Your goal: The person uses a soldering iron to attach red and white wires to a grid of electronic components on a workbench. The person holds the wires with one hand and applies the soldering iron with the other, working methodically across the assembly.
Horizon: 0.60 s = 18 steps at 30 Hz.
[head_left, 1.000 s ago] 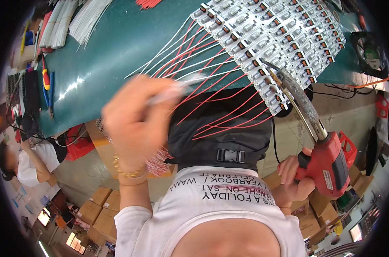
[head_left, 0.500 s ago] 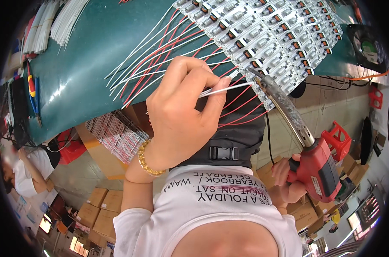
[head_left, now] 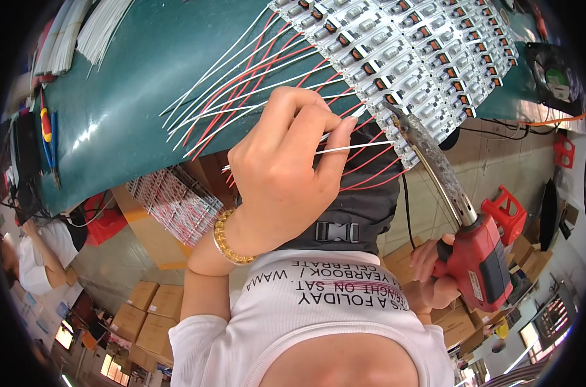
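Observation:
My left hand (head_left: 286, 171) is closed in a pinch on white wires (head_left: 360, 113), whose ends point at the near edge of a panel of small circuit boards (head_left: 412, 84). Another white wire (head_left: 357, 148) runs from beneath those fingers to the panel edge. My right hand (head_left: 435, 271) grips a red and black soldering gun (head_left: 480, 264) by its handle. Its long metal barrel reaches up to the left, and the dark tip is over the panel's edge, right of my left fingertips. Red wires (head_left: 370, 182) and white wires trail from the panel's left edge.
The panel lies on a green table (head_left: 112, 129). At the left are bundled white wires (head_left: 102, 32) and a screwdriver (head_left: 46, 126). A small fan (head_left: 557, 80) stands at the right. Below are a red stool (head_left: 505, 209), cardboard boxes (head_left: 166, 300) and, far left, another person (head_left: 44, 258).
My left hand has shifted right and slightly down. The panel and soldering tip have moved slightly right. A white wire formerly across my left fingertips now runs below them to the panel edge.

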Tool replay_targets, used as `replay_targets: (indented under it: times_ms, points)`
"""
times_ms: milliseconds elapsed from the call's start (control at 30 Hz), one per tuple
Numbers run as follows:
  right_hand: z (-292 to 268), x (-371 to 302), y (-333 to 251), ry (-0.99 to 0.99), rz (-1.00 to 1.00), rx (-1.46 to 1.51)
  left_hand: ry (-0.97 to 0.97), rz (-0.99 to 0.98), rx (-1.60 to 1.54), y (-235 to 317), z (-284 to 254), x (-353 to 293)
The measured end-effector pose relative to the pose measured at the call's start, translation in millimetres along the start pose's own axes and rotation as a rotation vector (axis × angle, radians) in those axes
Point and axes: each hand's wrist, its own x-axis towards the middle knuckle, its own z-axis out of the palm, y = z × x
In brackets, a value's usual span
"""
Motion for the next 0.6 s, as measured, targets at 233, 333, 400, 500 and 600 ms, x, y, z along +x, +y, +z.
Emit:
replay_targets:
  times_ms: [233, 333, 400, 500, 600]
  points:
    - [4.7, 0.5, -0.9, -0.024, 0.005, -0.01, -0.009, -0.018, -0.024, 1.9, 1.8, 1.5]
    - [-0.1, -5.0, 4.2, 0.0, 0.038, -0.067, -0.04, -0.083, -0.029, 6.8, -1.9, -0.7]
    - [-0.6, -6.3, 4.6, 0.014, 0.045, -0.122, -0.039, -0.078, -0.027, 6.6, -0.9, -0.7]
    - [-2.6, -7.6, 4.4, 0.028, 0.022, -0.128, -0.036, -0.072, -0.024, 6.4, -0.7, -0.6]
    - [-7.9, -12.5, 8.3, 0.068, 0.018, -0.069, -0.034, -0.067, -0.014, 6.3, -1.2, -1.4]
